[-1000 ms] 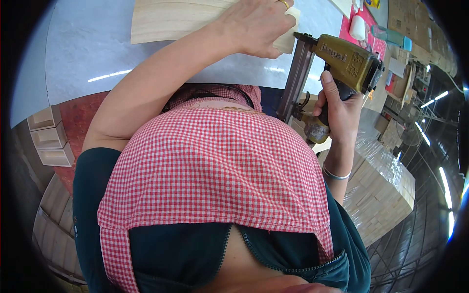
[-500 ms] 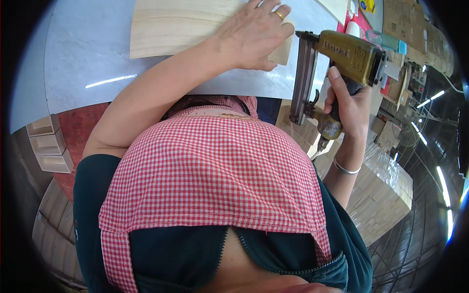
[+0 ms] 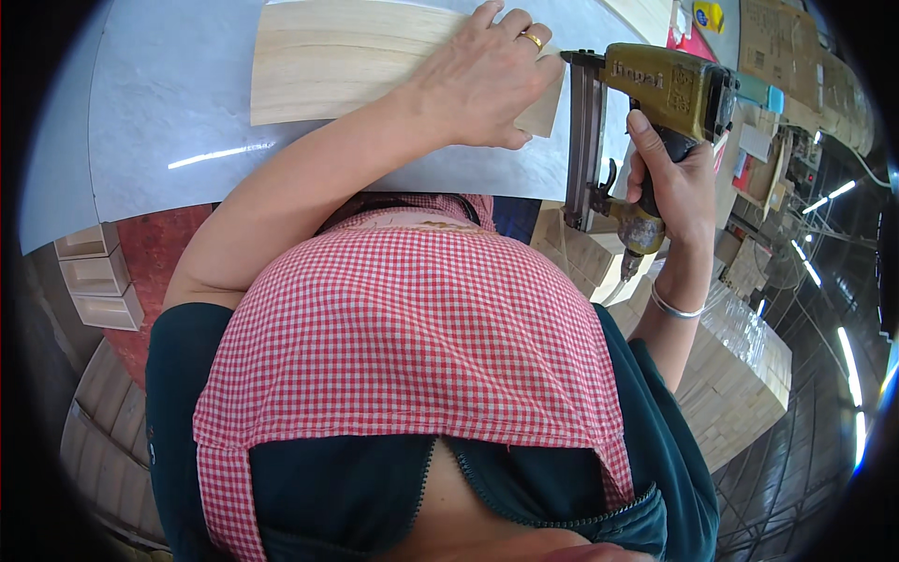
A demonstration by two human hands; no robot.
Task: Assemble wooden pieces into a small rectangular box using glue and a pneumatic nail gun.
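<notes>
A pale wooden board [image 3: 342, 61] lies on the blue-grey tabletop, partly covered by my left forearm. My left hand [image 3: 487, 80], with a gold ring, spans its right end, thumb at the near edge and fingers over the far side. My right hand [image 3: 679, 192] is wrapped round the dark handle of a brass-coloured pneumatic nail gun [image 3: 660, 89]. The gun's nose is at the board's right end, close to my left fingers; whether it touches is unclear. Its long dark magazine points toward my body.
The table [image 3: 178, 103] has its near edge just before my checked apron. Small wooden boxes [image 3: 98, 276] are stacked at left. Wrapped wood pieces [image 3: 740, 384] stand low at right. Another board [image 3: 646, 17] and cardboard boxes [image 3: 782, 42] sit at the far right.
The nail gun has moved slightly left and away from my body, its nose closer to the board's right end. My left hand keeps its place on the board.
</notes>
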